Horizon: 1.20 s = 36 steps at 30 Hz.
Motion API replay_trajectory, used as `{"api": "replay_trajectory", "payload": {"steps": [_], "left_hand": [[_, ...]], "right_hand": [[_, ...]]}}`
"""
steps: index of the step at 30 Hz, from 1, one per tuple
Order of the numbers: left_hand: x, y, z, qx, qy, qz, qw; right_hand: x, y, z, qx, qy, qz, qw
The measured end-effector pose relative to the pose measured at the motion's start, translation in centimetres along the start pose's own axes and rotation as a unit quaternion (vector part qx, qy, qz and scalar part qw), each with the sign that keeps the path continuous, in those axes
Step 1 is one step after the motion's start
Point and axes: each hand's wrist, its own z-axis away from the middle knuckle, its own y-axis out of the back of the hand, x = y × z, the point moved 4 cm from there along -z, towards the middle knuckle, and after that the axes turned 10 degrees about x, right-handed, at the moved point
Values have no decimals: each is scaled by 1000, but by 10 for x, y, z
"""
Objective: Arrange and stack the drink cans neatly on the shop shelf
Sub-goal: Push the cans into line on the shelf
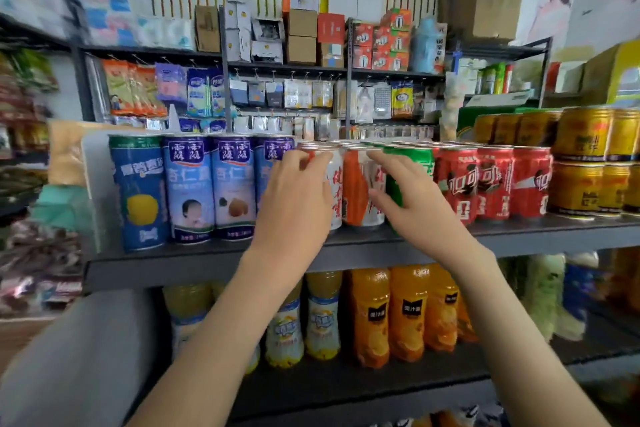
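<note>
A row of drink cans stands on the dark shop shelf [194, 262]. My left hand [296, 201] wraps a white can with red characters [335, 198], fingers curled over its top rim. My right hand [415, 199] reaches in from the right. Its fingertips lie on the rim and its thumb on the side of the orange and white can [356, 191] beside it. A green can [410, 159] is mostly hidden behind that hand. Both held cans stand upright on the shelf, touching each other.
Tall blue cans [188, 187] stand to the left, red cola cans [491, 184] to the right, then gold cans [581, 163] stacked two high. Juice bottles [408, 312] fill the shelf below. Hanging packets and boxes crowd the racks behind.
</note>
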Motion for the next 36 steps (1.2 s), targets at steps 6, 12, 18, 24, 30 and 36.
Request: {"api": "replay_trajectory", "payload": {"steps": [6, 12, 18, 24, 30, 36], "left_hand": [[13, -27, 8, 74, 95, -36, 992], [13, -39, 14, 45, 146, -125, 980], [17, -31, 0, 43, 98, -253, 961], [13, -9, -48, -3, -25, -319, 947], [11, -15, -85, -176, -64, -363, 913], [2, -21, -108, -258, -74, -426, 864]], "right_hand": [[22, -1, 5, 3, 57, -37, 998], [19, -4, -2, 8, 99, -65, 993], [19, 1, -40, 12, 147, 82, 986], [31, 14, -78, -120, 90, 169, 974], [38, 2, -100, -233, 28, 151, 960], [34, -7, -105, -279, 31, 166, 945]]}}
